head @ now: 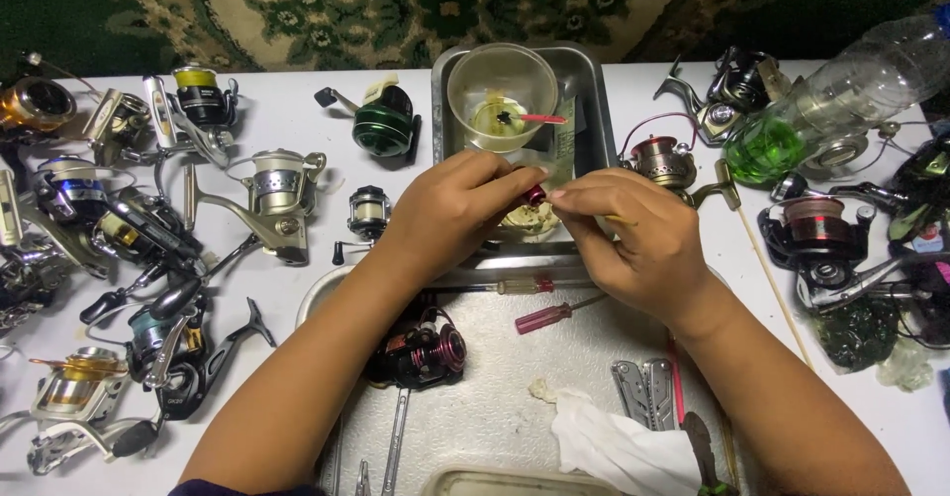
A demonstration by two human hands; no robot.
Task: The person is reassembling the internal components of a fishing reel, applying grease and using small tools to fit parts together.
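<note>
"While I watched the head feed, both hands met just behind the tray [475,417], over its far rim," I said. "The left hand [445,209] was pinched shut on a small dark red part [535,195], and the right hand [633,234] had its fingertips closed on the same part from the other side."

"Where was that part, exactly?"

"Above the gap between the tray and the steel pan [594,110] behind it. In that pan stood a clear cup [502,95] with yellowish liquid and a small brush in it."

"And on the tray?"

"A black and red reel [421,352] lay at its left edge, under the left forearm. A red screwdriver [554,315] lay near the middle, pliers [643,389] and a white rag [604,446] at the near right."

"Around it?"

"Reels crowded the table left of the tray, a green one [384,120] behind them. To the right, behind the tray, a bottle [841,100] with green liquid lay tilted over more reels."
</note>
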